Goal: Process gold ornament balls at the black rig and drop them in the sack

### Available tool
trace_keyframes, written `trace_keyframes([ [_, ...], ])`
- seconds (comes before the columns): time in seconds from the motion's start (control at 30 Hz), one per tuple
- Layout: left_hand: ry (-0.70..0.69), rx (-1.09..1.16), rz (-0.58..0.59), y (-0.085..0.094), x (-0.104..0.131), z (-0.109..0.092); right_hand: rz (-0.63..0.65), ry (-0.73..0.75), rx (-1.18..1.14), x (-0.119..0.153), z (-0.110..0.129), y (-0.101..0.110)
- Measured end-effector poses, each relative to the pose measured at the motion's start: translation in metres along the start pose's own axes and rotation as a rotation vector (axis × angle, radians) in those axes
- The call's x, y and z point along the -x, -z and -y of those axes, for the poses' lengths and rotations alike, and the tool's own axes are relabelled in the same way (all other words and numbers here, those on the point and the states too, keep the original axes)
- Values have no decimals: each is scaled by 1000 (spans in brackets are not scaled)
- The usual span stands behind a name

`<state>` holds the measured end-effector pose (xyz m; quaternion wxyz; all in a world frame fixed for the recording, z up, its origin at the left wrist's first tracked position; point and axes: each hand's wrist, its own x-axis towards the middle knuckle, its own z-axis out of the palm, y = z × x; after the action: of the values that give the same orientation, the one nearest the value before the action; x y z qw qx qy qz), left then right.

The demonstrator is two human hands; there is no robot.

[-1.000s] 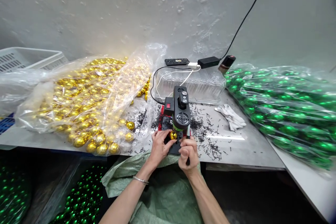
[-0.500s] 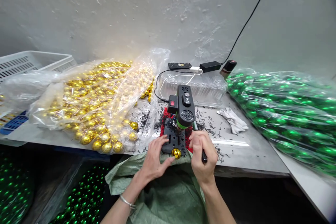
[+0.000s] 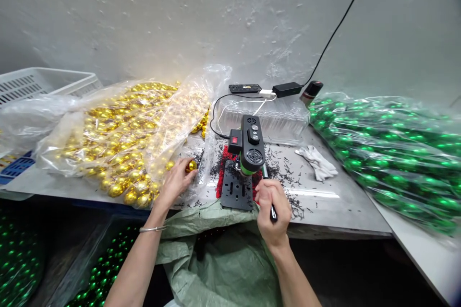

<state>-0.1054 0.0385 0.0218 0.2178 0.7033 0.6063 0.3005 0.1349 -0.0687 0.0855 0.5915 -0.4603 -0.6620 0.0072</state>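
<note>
A shiny gold ball (image 3: 192,166) sits between the thumb and fingers of my left hand (image 3: 176,180), at the right edge of the pile of gold balls (image 3: 133,168). My right hand (image 3: 272,208) is wrapped round the black-ended lever (image 3: 273,214) of a small black bench machine (image 3: 252,143). Below the machine's head lies its slotted black base plate (image 3: 236,192), with no ball on it. Red material (image 3: 219,184) shows around the plate. An open green woven sack (image 3: 230,264) hangs below the table's front edge, its inside mostly dark.
Clear plastic (image 3: 201,81) partly covers the gold balls. A bag of green balls (image 3: 389,153) lies at the right. Behind the machine stand clear plastic trays (image 3: 284,120) and a power adapter (image 3: 287,89). A white glove (image 3: 317,163) and black scraps (image 3: 284,160) lie on the table (image 3: 345,211).
My left hand has moved left and up from the base plate to a ball by the gold pile. The ball at the plate's front edge is gone. My right hand stays on the lever.
</note>
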Motion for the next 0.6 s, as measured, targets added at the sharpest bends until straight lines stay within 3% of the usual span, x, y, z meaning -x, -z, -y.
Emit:
trace_keyframes([
  [0.07,38,335,34,-7,7,-13,0,-5,-4,0,0,0],
  [0.13,107,608,148,-18,15,-30,-2,-18,-11,-2,1,1],
  [0.23,192,805,313,-44,26,-53,-3,-56,-23,-9,6,3],
  [0.43,215,760,333,-92,31,-70,5,-102,-31,-23,15,7],
  [0.6,68,441,286,-94,33,-73,-13,-72,-22,-20,13,5],
])
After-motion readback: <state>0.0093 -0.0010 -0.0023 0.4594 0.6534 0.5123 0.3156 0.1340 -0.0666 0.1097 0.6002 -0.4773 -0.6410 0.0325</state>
